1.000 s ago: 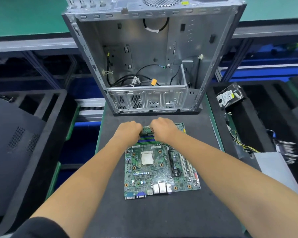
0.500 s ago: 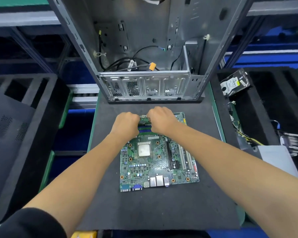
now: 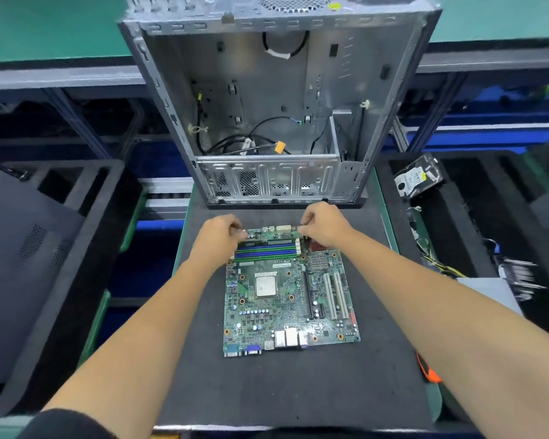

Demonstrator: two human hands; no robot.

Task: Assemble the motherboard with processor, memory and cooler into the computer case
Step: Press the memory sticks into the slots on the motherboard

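One motherboard (image 3: 290, 299) is laid flat on a dark mat (image 3: 282, 384), just in front of one open computer case (image 3: 276, 99) that stands at the mat's far edge. One square processor (image 3: 266, 286) is seen seated near the board's middle. Two hands are placed at the board's far edge, one at each end of a memory stick (image 3: 271, 240) that lies along the row of blue and green slots (image 3: 267, 251). The left hand (image 3: 217, 237) is curled at the stick's left end and the right hand (image 3: 325, 224) at its right end, the fingertips being pinched on the stick; whether it is fully seated cannot be told. Two white slots (image 3: 335, 299) are counted on the board's right side, and a cluster of ports along its near edge. Loose cables (image 3: 251, 144) are seen inside the case. One hard drive (image 3: 417, 179) is rested in a black foam tray (image 3: 488, 217) on the right; what else lies in that tray is blurred. Another foam tray (image 3: 45, 280) on the left is cut off by the frame
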